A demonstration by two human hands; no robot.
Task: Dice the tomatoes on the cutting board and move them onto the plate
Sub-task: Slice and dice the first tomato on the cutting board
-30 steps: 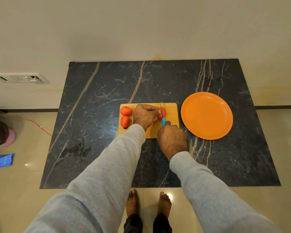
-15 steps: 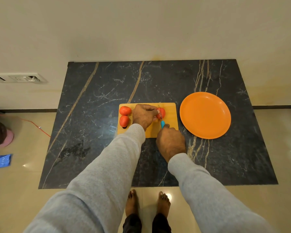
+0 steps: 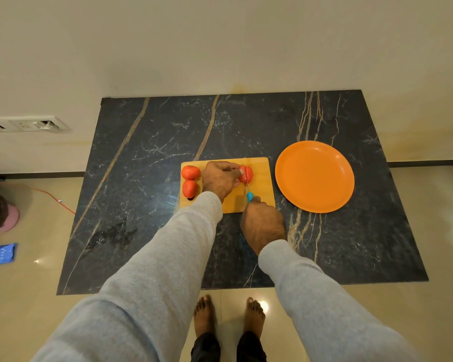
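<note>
Head view puts the work at an early stage. On the pale rectangular wooden cutting board (image 3: 259,165), which lies on a dark veined stone slab (image 3: 141,178), the left hand (image 3: 220,178) curls its fingers over one red tomato (image 3: 248,174) in the board's far right part, fingertips on its left side to steady it. The right hand (image 3: 263,223) is closed round a small knife with a bright blue handle (image 3: 249,196). Only the handle's tip and the thin blade show beyond the fist, and the blade meets that tomato toward its left. How deep the cut goes I cannot tell, and no diced pieces show anywhere on the board. An uncut red tomato (image 3: 190,172) sits at the board's far left, and another uncut tomato (image 3: 189,188) lies just in front of it, both untouched. The round orange plate (image 3: 315,176) stands just right of the board, apart from it, with nothing on it. By my reading nearly everything is left: finish and cross-cut this tomato, dice the other two, then carry all of it to the plate.
</note>
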